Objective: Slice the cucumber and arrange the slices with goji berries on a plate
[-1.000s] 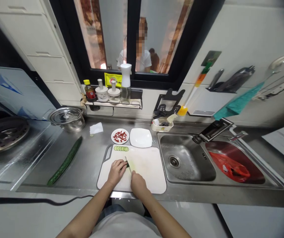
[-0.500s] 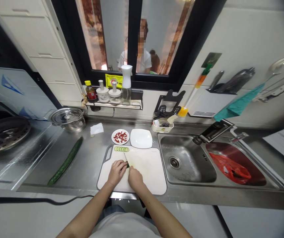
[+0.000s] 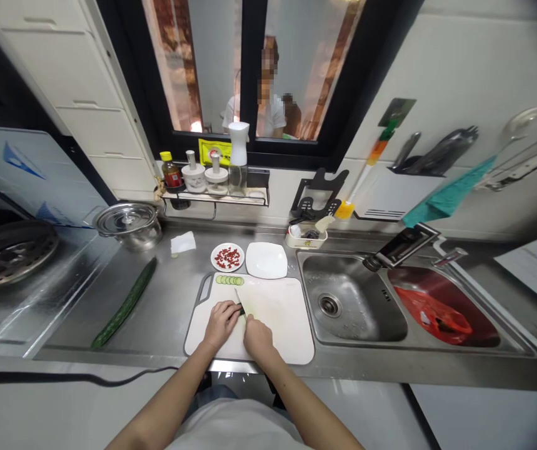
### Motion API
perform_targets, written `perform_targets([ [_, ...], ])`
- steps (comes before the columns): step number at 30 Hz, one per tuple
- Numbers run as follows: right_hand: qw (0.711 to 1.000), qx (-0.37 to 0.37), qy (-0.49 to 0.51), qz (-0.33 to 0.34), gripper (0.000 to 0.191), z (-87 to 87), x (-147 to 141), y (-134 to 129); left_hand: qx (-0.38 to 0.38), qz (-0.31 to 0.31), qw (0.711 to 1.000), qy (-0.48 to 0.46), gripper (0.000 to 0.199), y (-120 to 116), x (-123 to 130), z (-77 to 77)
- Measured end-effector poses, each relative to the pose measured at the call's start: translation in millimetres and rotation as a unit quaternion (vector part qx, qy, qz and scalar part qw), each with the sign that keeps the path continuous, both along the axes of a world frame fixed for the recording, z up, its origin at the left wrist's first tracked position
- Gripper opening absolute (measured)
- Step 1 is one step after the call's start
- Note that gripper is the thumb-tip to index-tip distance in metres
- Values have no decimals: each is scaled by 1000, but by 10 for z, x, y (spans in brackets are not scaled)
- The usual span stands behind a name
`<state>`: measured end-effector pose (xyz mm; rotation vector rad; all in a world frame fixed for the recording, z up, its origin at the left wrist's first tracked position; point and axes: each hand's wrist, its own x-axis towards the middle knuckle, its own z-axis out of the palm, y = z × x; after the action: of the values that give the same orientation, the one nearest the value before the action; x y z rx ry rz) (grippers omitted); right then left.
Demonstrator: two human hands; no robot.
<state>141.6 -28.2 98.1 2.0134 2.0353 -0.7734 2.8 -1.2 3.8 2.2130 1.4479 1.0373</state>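
My left hand [image 3: 222, 321] is closed on a dark green cucumber piece [image 3: 241, 309], mostly hidden under its fingers, over the white cutting board [image 3: 282, 325]. In my right hand [image 3: 257, 338] is a knife [image 3: 240, 300], its blade pointing away from me, beside the piece. A row of thin cucumber slices [image 3: 229, 280] lies near the board's far left edge. Behind the board stand a plate of chopped red pieces [image 3: 227, 257] and a bare white square plate [image 3: 267, 260]. A whole cucumber [image 3: 125, 303] rests on the steel counter to the left.
A lidded steel pot [image 3: 130, 224] and a white cloth [image 3: 183, 243] are at the back left. The sink [image 3: 355, 306] is on the right, with a red bag [image 3: 434, 317] in its far basin. Bottles stand on a wall shelf [image 3: 216, 199]. Beyond the window is a person.
My right hand and the knife have moved very slightly to the right. The view has shifted a little; my left hand still holds the cucumber piece.
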Motion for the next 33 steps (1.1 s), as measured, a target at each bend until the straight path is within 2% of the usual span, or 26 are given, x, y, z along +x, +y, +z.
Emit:
perform_targets([
  [8,1000,2,-25,5,34,-130,106,-231,-5,0,1000,2,23,7,-2,-31],
  [23,1000,13,3,6,33,-30,-32,66,4,-1,1000,2,22,8,-12,9],
  [33,1000,3,-8,10,33,-80,89,-171,-9,-2,1000,-6,23,11,-9,-7],
])
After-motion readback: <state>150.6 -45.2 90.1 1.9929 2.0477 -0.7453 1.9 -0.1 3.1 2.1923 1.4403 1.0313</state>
